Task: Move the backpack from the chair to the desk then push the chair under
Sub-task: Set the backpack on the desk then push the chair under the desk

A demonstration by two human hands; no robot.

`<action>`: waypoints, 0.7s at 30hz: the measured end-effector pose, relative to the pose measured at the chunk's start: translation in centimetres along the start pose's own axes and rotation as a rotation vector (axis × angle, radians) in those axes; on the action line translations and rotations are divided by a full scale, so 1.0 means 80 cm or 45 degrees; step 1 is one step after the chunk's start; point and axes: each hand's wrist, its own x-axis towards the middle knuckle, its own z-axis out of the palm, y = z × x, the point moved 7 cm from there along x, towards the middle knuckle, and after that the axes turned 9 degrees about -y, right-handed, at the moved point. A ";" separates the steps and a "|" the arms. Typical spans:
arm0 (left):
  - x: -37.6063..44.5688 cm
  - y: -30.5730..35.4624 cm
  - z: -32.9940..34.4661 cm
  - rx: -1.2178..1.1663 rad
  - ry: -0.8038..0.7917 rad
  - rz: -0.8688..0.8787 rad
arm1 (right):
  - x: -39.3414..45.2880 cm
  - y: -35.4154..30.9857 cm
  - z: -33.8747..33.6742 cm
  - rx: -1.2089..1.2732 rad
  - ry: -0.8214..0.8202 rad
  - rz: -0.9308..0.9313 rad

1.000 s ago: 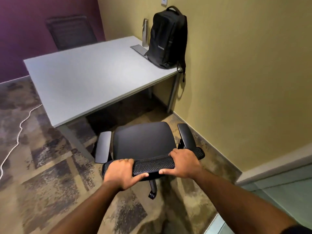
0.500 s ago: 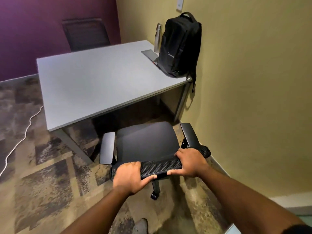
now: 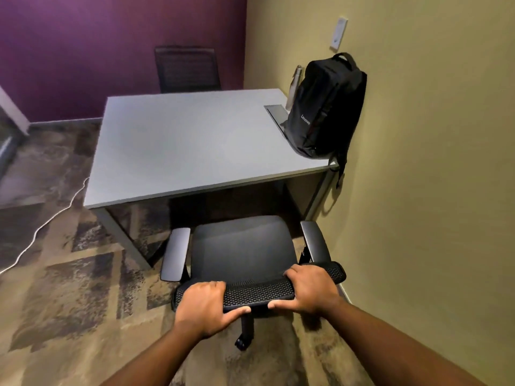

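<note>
Chair [image 3: 245,246] gripped by both hands [image 3: 259,299]

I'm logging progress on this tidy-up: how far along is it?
Done: the backpack stands on the desk, leaning on the wall. In hand: left hand and right hand each have a grip on the chair backrest top. Left: the seat is entirely outside the desk edge, so the chair needs pushing under.

Both hands, left hand [image 3: 204,309] and right hand [image 3: 309,291], clasp the chair [image 3: 245,252] backrest; backpack [image 3: 324,107] stands on desk [image 3: 189,143].
</note>
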 end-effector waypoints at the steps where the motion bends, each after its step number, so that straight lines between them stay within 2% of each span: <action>1: 0.003 0.010 0.001 0.007 0.004 -0.034 | 0.000 0.011 -0.002 -0.006 0.002 -0.033; 13: -0.004 0.114 0.020 -0.075 -0.002 -0.356 | -0.009 0.092 0.007 -0.051 -0.020 -0.322; 21: -0.017 0.111 0.021 -0.078 -0.073 -0.414 | -0.011 0.085 0.005 -0.068 0.028 -0.366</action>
